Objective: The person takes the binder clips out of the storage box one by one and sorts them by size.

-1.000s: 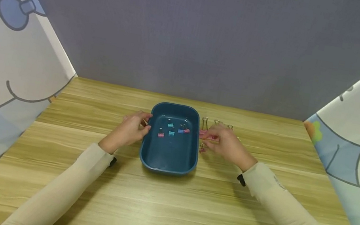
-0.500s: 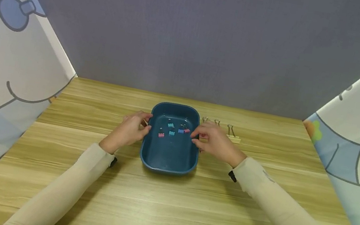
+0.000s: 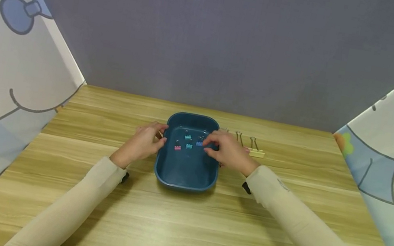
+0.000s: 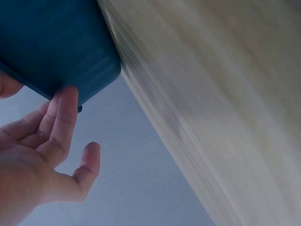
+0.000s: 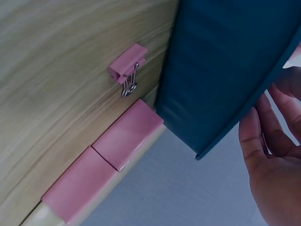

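A dark blue tray (image 3: 185,173) stands mid-table. My left hand (image 3: 142,142) is at its left rim; in the left wrist view its fingertips (image 4: 68,99) touch the outer wall. My right hand (image 3: 229,150) reaches over the right rim, thumb and forefinger bent and slightly apart beside a blue binder clip (image 3: 199,143). A pink clip seen there earlier is now hidden by those fingertips, so contact with it cannot be seen. A pink binder clip (image 3: 177,147) and two teal binder clips (image 3: 189,146) also lie in the tray.
Right of the tray lie two large pink binder clips (image 5: 128,134) in line with a yellow binder clip (image 3: 256,153). A small pink binder clip (image 5: 128,63) lies nearer the person. A grey panel (image 3: 212,37) rises behind the wooden table (image 3: 169,232).
My right hand has moved left from the large pink clips, over the rim and into the tray, covering a pink clip there. My left hand has stayed at the rim.
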Motion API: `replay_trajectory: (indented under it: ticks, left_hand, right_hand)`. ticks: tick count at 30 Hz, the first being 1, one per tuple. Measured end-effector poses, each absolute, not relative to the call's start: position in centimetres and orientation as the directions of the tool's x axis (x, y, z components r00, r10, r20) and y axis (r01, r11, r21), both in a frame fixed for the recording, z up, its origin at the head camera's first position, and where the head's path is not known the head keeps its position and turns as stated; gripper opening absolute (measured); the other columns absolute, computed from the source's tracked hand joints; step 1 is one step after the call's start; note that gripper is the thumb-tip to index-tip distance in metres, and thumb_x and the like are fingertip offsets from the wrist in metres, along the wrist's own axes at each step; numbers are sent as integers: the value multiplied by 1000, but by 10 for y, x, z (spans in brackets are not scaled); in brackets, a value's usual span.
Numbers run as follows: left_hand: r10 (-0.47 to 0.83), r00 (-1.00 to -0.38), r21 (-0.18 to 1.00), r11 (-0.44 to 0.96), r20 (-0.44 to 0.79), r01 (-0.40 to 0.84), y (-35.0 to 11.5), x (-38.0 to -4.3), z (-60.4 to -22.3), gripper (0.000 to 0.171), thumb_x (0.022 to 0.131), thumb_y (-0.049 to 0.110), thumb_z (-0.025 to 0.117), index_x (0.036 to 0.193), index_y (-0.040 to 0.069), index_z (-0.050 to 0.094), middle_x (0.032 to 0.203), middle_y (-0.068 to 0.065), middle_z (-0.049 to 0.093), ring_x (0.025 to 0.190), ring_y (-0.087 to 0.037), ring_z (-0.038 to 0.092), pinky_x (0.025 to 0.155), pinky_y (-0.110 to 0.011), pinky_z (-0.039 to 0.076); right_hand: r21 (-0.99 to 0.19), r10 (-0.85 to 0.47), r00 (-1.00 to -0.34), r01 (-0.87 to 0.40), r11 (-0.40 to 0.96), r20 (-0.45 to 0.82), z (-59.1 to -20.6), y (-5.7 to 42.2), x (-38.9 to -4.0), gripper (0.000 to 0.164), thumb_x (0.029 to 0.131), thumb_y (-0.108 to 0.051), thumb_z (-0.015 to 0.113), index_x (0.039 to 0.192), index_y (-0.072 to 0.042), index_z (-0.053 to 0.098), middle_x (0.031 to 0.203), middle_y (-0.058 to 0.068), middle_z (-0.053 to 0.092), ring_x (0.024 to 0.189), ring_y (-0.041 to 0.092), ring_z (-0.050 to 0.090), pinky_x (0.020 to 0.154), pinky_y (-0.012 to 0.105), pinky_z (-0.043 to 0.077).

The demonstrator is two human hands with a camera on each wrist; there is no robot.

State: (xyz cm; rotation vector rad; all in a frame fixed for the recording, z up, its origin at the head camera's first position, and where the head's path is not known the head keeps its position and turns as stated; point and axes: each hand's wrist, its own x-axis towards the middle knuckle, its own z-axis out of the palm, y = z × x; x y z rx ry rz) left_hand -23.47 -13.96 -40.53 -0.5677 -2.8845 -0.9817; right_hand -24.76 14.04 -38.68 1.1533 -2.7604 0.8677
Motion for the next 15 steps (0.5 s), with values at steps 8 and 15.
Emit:
replay_trajectory:
  ticks: [8,15]
  left_hand:
    - [327,-931,587,727,160,356,-140,-235,-407,42,89,9,63,128,-5,53,105,-13,60,91,-23,63,86,-50,27]
    - [321,-933,592,725,161,352,-139,-235,-406,42,89,9,63,128,-5,53,105,-13,59,91,-23,63,86,-49,28]
  right_hand:
    - [-530,-629,-764,-598,602,147,-390,132,-256,13,86,-10,70,99,-8,72,91,-2,62,84,27,54,69,32,44]
    - [-508,-632,-768,-588,629,105,-393,128,-261,15,86,-8,69,101,-7,71,94,2,63,87,26,54,72,33,44]
